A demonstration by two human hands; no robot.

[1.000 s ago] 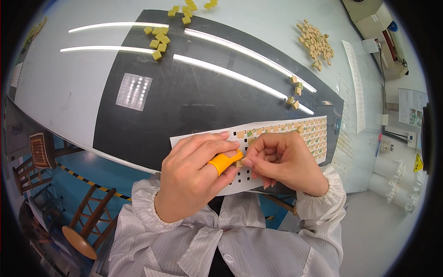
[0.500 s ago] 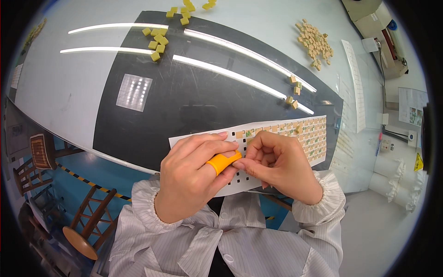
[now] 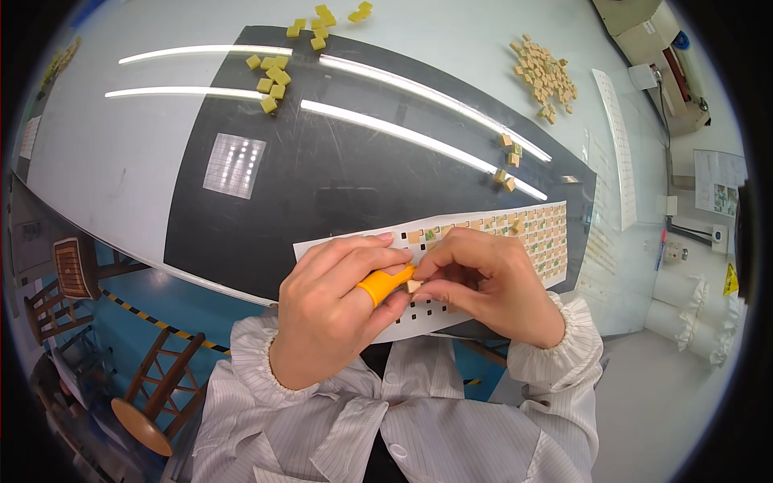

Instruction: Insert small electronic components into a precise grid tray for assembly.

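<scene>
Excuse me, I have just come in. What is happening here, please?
A person's left hand, wearing an orange finger cover, pinches a small tan block. The right hand is close beside it, perhaps touching it. Both are above a white sheet, partly filled with rows of tan pieces. Yellow blocks and a pile of tan blocks lie farther away.

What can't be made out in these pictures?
Head view: part of the small block, hidden by left hand and right hand.
Head view: part of the sheet, beneath both hands.
Head view: the machine, cut off by the top edge.
Head view: poster print, too small.
</scene>
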